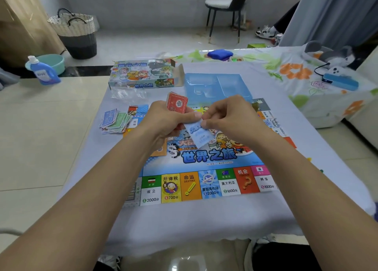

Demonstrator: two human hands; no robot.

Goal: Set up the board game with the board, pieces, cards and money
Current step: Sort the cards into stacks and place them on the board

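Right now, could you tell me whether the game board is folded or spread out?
Spread out: the game board lies flat on the table, its near row of squares fully visible.

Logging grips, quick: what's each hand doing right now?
Left hand: grips the red card stack.
Right hand: pinches the light blue card.

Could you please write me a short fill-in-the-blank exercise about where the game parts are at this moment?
1. The left hand holds a stack of ____ cards.
2. The right hand pinches a light ____ card.
3. The pile of money lies at the board's far ____ corner.
4. The clear plastic tray lies to the right of the game ____.

Missing words: red; blue; left; box
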